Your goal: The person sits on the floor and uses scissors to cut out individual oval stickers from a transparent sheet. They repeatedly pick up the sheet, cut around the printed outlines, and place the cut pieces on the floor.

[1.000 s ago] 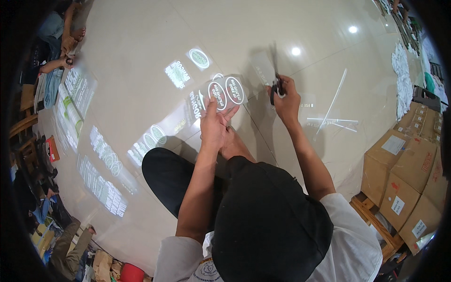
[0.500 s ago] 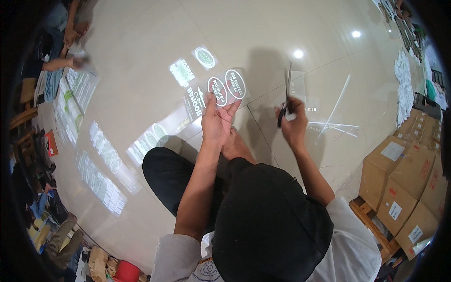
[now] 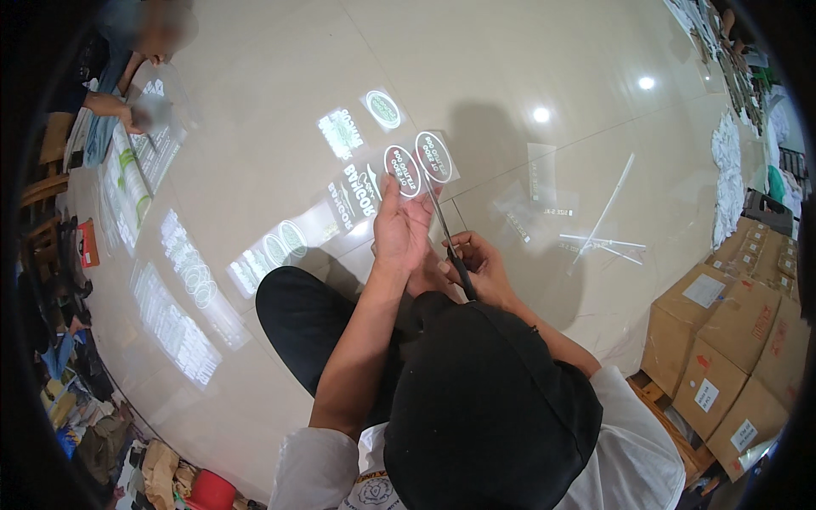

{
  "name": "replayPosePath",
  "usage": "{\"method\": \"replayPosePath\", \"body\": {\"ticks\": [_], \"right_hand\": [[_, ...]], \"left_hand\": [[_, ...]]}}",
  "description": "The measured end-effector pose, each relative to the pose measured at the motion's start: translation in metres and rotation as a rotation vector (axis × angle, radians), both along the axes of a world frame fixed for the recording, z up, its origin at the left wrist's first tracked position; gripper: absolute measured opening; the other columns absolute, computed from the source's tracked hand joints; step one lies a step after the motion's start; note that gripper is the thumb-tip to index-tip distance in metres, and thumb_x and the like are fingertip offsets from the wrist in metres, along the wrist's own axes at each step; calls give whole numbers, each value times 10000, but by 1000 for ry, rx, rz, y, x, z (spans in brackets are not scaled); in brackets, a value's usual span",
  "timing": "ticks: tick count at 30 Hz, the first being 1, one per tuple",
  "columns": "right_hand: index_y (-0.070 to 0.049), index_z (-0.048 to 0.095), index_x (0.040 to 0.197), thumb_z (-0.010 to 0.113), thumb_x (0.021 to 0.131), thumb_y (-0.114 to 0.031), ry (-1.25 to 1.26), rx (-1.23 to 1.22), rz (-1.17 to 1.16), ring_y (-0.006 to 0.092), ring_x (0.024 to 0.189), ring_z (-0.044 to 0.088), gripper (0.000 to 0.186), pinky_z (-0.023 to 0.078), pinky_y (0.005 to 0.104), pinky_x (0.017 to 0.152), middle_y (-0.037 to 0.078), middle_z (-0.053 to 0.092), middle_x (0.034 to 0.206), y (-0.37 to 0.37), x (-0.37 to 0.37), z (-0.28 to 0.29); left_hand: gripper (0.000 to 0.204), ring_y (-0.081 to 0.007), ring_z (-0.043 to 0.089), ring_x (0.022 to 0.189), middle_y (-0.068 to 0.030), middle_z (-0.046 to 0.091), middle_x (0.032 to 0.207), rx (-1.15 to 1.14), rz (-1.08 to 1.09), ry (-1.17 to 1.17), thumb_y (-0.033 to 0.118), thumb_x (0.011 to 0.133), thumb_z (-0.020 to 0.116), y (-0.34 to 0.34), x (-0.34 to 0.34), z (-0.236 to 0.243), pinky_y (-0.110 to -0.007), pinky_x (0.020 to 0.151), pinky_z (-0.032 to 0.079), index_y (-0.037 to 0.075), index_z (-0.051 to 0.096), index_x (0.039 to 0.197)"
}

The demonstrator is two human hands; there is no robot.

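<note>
Between the thumb and fingers of my left hand (image 3: 399, 234) is a clear transfer film (image 3: 433, 160) printed with white-ringed ovals. My right hand (image 3: 486, 270) grips a pair of black-handled scissors (image 3: 443, 221). Their blades point up and away, reaching the film's lower edge beside my left fingers; whether they are parted is hard to tell. Just left of the held film, a printed film strip (image 3: 289, 242) lies on the floor, partly behind my left hand. Beyond it are a cut piece with white lettering (image 3: 341, 133) and one with a single oval (image 3: 382, 109).
Clear film scraps (image 3: 541, 170) and thin white strips (image 3: 608, 204) lie to the right. More printed films (image 3: 177, 323) are spread at the left. Cardboard boxes (image 3: 701, 327) stand on a wooden pallet at the right. Another person's hand (image 3: 119, 110) is at the upper left.
My right hand has brought the scissors leftward from above the clear scraps to the film. The film in my left hand has shifted slightly right. A clear scrap now lies on the floor at the right.
</note>
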State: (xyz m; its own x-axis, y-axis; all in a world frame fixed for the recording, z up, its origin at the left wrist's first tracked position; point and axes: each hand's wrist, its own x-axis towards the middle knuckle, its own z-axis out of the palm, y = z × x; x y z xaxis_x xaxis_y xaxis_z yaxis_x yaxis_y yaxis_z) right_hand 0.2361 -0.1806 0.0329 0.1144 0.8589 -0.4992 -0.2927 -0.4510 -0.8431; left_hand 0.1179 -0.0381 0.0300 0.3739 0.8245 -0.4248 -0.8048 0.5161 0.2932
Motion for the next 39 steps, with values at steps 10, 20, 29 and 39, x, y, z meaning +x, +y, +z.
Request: {"method": "replayPosePath", "body": {"ticks": [10, 20, 29, 39], "right_hand": [[-22, 620, 1241, 839, 904, -135, 55, -28, 25, 77, 751, 644, 418, 555, 241, 665, 16, 680, 849, 21, 6, 3], [-20, 625, 1231, 834, 918, -148, 9, -16, 24, 67, 724, 629, 398, 511, 227, 627, 4, 673, 813, 23, 4, 6], [-3, 621, 1200, 854, 910, -170, 4, -35, -13, 65, 643, 601, 409, 493, 240, 570, 8, 651, 726, 19, 5, 2], [0, 604, 1209, 852, 908, -167, 11, -49, -41, 78, 669, 614, 425, 503, 255, 599, 22, 660, 757, 27, 11, 3]], "left_hand": [[391, -306, 592, 1341, -135, 591, 1470, -29, -14, -37, 288, 1149, 441, -9, -4, 0, -480, 1176, 469, 59, 475, 1463], [401, -295, 600, 1323, -128, 588, 1467, -39, -21, -41, 289, 1155, 424, -7, -3, 0, -472, 1147, 489, 63, 464, 1483], [385, -293, 619, 1294, -123, 609, 1425, -35, -32, -39, 276, 1152, 441, -8, 0, 1, -470, 1116, 517, 59, 470, 1469], [398, -289, 620, 1291, -130, 611, 1408, -44, -82, 3, 287, 1151, 441, -20, 5, 1, -454, 1104, 521, 42, 459, 1463]]}}
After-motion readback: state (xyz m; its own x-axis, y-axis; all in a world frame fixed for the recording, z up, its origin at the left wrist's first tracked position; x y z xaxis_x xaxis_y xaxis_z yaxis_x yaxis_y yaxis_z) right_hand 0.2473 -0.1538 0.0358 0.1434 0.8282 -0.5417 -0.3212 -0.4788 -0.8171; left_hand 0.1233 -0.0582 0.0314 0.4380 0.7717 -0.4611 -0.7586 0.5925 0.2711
